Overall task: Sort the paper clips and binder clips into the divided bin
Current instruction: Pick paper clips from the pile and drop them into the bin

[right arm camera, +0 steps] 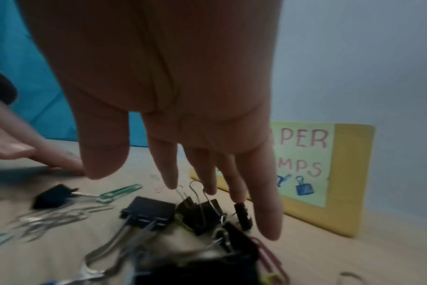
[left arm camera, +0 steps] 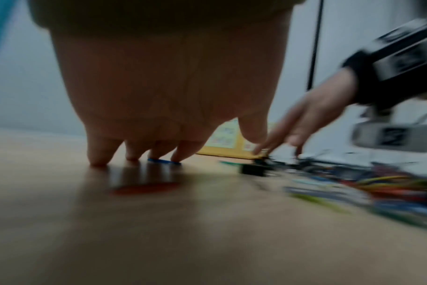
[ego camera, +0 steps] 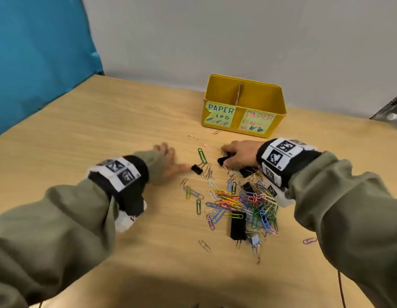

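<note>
My left hand (ego camera: 168,160) is flat and spread, fingertips (left arm camera: 97,161) pressing the surface (ego camera: 82,130) with a blue paper clip (left arm camera: 163,161) under them. My right hand (ego camera: 239,153) hangs with fingers straight over a cluster of black binder clips (right arm camera: 173,212), tips just at their wire handles, gripping nothing that I can see. The mixed pile (ego camera: 244,203) of coloured clips lies near me on the surface, the yellow divided bin (ego camera: 244,105) just beyond the right hand.
</note>
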Tool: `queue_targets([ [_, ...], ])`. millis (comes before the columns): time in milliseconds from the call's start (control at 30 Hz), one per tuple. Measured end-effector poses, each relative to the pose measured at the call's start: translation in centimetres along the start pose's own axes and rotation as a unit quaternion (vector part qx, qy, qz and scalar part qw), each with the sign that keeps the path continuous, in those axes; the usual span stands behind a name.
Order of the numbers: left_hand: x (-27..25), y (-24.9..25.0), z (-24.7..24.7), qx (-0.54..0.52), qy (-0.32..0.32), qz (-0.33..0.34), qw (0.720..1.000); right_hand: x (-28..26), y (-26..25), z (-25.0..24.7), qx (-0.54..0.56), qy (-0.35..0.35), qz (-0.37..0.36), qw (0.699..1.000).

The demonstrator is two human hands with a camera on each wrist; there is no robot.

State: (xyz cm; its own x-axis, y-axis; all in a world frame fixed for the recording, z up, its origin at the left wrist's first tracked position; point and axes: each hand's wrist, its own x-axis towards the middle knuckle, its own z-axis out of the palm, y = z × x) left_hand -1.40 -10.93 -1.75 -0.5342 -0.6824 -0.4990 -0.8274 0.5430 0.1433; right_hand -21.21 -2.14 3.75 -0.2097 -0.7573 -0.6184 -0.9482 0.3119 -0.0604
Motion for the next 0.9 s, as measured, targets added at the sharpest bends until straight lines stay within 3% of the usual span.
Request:
queue_targets([
  [100,-1.0,2.4,1.5,-0.023,-0.041,0.075,0.996,-0.4,-1.0,0.8,0.004,-0.019,-0.037,0.999],
  [200,-0.4,2.7,0.8,-0.056,-0.012,0.105,0.993,-0.8,-0.5,0.5,0.088,0.026,-0.043,0.995],
  [267,0.0,2.6,0.2,0.000,-0.018,0.125,0.992,-1.2,0.3,0.5,0.118,0.039,-0.036,0.992],
  [400,-1.2,4.0,1.0,0.137,-0.083,0.151,0.976,-1.8,0.9,1.4,0.056,-0.030,-0.032,0.997],
  [500,-2.8,4.8,2.0,0.125,-0.078,0.168,0.975,-1.3,0.9,1.8,0.058,0.042,-0.019,0.997],
  [600,-3.6,4.7,2.2,0.117,-0.059,0.162,0.978,-0.8,0.9,1.8,0.069,0.107,-0.041,0.991],
  [700,-3.7,4.7,1.8,0.180,-0.088,0.157,0.967,-0.5,0.4,2.0,0.003,0.018,-0.052,0.998],
  [833,-3.8,4.6,1.7,0.179,-0.068,0.138,0.972,0.4,1.3,1.7,-0.030,0.071,-0.013,0.997],
  [900,-3.9,4.6,1.8,0.192,-0.073,0.143,0.968,0.1,1.6,1.7,-0.019,0.054,-0.025,0.998],
])
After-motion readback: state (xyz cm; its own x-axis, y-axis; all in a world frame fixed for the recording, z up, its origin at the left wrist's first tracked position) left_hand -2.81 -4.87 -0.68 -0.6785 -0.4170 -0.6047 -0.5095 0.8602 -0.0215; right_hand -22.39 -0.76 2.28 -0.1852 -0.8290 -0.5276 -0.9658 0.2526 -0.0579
